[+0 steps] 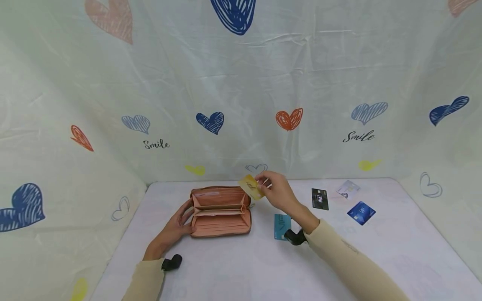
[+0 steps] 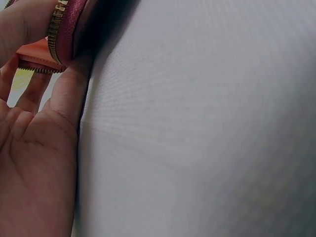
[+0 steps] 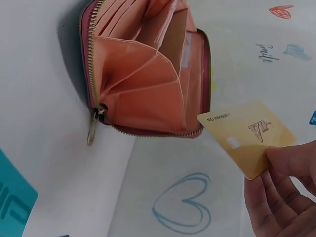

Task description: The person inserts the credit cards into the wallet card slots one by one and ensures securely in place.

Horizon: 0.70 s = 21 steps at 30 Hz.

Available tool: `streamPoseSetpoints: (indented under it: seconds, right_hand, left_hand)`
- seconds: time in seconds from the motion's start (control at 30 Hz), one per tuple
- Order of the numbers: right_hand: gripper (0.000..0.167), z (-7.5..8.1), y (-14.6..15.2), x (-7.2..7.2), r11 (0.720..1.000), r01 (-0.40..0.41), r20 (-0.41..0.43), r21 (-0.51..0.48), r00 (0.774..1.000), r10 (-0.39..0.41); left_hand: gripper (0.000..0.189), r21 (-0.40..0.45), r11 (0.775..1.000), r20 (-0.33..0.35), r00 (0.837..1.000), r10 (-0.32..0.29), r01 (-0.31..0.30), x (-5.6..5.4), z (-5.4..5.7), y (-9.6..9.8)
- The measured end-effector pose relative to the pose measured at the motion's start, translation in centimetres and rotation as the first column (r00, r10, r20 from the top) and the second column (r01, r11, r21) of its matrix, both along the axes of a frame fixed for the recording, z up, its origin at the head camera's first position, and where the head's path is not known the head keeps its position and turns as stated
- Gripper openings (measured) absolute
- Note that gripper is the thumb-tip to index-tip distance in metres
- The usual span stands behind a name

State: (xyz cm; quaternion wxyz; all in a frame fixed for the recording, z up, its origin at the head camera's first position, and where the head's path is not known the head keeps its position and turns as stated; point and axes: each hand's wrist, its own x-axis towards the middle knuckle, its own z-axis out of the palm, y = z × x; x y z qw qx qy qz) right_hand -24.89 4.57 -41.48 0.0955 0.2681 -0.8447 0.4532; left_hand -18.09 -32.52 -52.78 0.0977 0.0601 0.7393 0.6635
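Observation:
A pink zip-around wallet (image 1: pixel 221 229) lies spread wide on the table, its slots and folded side gusset (image 3: pixel 143 94) showing. My left hand (image 1: pixel 176 225) holds the wallet by its left edge, thumb at the near half and fingers farther back. Close up in the left wrist view, the fingers (image 2: pixel 64 94) are at the gold zipper teeth (image 2: pixel 57 24). Between thumb and fingers, my right hand (image 1: pixel 276 190) pinches a yellow card (image 1: pixel 250 187) by one corner. That card is raised beside the wallet's far right corner, its printed face and number visible in the right wrist view.
A teal card (image 1: pixel 281 225) lies below my right forearm, partly covered by a black wrist mount (image 1: pixel 295 237). Farther right are a black card (image 1: pixel 320 199), a pale card (image 1: pixel 348 189) and a blue card (image 1: pixel 361 212). A heart-printed sheet (image 1: pixel 241 146) hangs behind the table.

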Motion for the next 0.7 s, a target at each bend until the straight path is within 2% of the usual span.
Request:
streamPoseSetpoints:
  seconds: [0.17, 0.3, 0.47, 0.7]
  right_hand:
    - [0.017, -0.3, -1.3, -0.4, 0.999, -0.03, -0.042, -0.017, 0.999, 0.029]
    - [0.017, -0.6, -2.2, -0.8, 0.999, -0.042, -0.044, -0.023, 0.998, 0.041]
    - [0.017, -1.2, -3.1, -1.0, 1.0, -0.025, -0.052, -0.019, 0.998, 0.024]
    - [0.017, -2.0, -4.2, -1.6, 1.0, 0.001, -0.085, 0.017, 0.996, 0.001]
  left_hand:
    - [0.107, 0.013, 1.0, 0.004, 1.0, 0.0, 0.0, 0.0, 0.0, -0.1]
    - [0.108, 0.024, 1.0, -0.006, 1.0, -0.008, 0.008, -0.1, -0.2, -0.1]
    - [0.108, 0.04, 0.999, -0.031, 0.999, -0.027, 0.028, -0.1, -0.6, -0.3]
    - [0.108, 0.036, 0.999, -0.026, 0.999, -0.022, 0.023, 0.0, -0.5, -0.2]
